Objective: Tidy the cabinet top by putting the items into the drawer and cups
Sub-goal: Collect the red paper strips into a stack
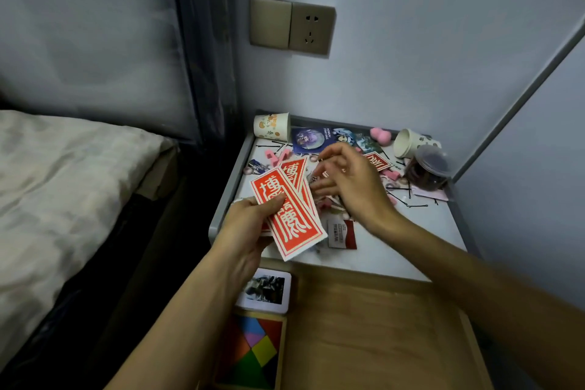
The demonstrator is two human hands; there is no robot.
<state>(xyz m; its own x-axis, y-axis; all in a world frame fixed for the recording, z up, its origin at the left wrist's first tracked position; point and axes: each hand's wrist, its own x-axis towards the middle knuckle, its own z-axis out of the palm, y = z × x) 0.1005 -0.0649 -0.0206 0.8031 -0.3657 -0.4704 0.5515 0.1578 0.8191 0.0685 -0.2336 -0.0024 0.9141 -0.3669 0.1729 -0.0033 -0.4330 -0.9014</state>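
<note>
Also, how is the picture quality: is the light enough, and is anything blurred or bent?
Head view: dim, bluish light; the right hand is softened by motion blur, the red cards gripped by the left hand are sharp enough to read; head view's wide lens skews the wall socket plate.

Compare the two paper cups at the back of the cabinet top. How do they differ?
The left cup stands upright in the back left corner; the right cup lies on its side, mouth toward the camera. The left cup's print is orange; the right cup's looks darker. A lidded jar partly hides the right cup; the left cup shows whole. Both are pale printed paper cups.
</note>
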